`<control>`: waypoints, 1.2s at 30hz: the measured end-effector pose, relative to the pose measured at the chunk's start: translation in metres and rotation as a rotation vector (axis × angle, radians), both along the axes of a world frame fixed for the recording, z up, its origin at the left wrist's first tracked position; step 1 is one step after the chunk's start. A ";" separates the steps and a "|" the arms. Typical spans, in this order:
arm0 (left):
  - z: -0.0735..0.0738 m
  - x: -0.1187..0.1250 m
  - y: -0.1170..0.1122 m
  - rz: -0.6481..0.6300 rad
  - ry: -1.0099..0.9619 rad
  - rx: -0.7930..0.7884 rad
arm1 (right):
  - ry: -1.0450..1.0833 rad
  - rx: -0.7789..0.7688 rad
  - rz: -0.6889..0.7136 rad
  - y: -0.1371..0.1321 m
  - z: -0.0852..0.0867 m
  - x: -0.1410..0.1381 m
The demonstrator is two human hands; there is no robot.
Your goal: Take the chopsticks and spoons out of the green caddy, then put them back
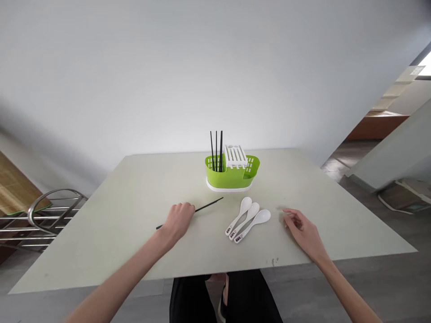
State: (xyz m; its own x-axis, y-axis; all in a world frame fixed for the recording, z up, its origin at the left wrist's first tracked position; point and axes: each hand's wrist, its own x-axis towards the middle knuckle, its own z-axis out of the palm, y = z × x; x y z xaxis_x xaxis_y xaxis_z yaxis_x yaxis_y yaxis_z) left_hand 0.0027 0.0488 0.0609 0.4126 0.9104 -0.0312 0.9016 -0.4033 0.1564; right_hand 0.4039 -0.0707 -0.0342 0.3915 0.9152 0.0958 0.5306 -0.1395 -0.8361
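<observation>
My left hand [179, 220] is closed over a thin black chopstick [208, 205] low over the table. One end sticks out to the right of my fingers, the other shows behind my wrist. My right hand [302, 231] holds nothing; its fingers are loosely curled, with a gap at the thumb, near the table's right front. Between my hands three white spoons [251, 215] lie fanned out, bowls pointing away from me. Behind them stands a green cutlery holder [232, 178] on a white base. Several black chopsticks [216, 152] stand upright in its left compartment.
A white slatted rack [235, 156] sits across the middle of the holder. The pale table [141, 188] meets a white wall [215, 80] at the back. A metal rack [43, 220] stands on the floor at the left, with a wooden board [20, 186].
</observation>
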 end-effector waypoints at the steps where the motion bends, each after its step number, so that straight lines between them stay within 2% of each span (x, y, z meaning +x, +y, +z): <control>1: 0.007 -0.007 0.000 0.025 -0.075 0.001 | 0.009 0.004 0.005 -0.002 0.005 -0.003; 3: 0.022 -0.020 -0.002 0.060 -0.321 0.008 | 0.010 0.020 0.039 -0.004 0.019 -0.017; 6: 0.037 -0.029 -0.009 0.142 -0.725 0.021 | 0.024 0.071 0.180 -0.003 0.047 -0.052; 9: 0.036 -0.029 -0.017 0.259 -0.921 -0.008 | 0.085 0.079 0.407 0.002 0.073 -0.094; 12: 0.025 -0.027 -0.024 0.260 -0.977 0.032 | 0.148 0.067 0.580 0.007 0.086 -0.128; 15: 0.010 -0.029 -0.026 0.187 -0.949 0.084 | 0.198 0.028 0.671 0.008 0.087 -0.144; 18: -0.003 -0.034 -0.026 0.118 -0.886 0.086 | 0.216 0.011 0.679 0.008 0.082 -0.147; 21: -0.008 -0.035 -0.027 0.125 -0.866 0.064 | 0.224 0.000 0.683 0.007 0.078 -0.145; 23: -0.002 -0.028 -0.031 0.198 -0.931 0.004 | 0.218 0.006 0.658 0.008 0.078 -0.146; 26: 0.015 -0.002 -0.039 0.297 -1.136 -0.158 | 0.233 0.025 0.613 0.010 0.081 -0.154; 29: 0.029 0.030 -0.045 0.322 -1.408 -0.316 | 0.351 0.008 0.684 0.013 0.086 -0.165; 31: 0.033 0.046 -0.047 0.345 -1.523 -0.408 | 0.438 0.005 0.732 0.014 0.087 -0.169; 33: 0.033 0.053 -0.046 0.362 -1.528 -0.478 | 0.488 0.005 0.709 0.014 0.083 -0.170; 36: 0.031 0.051 -0.043 0.389 -1.467 -0.463 | 0.495 -0.017 0.625 0.012 0.074 -0.162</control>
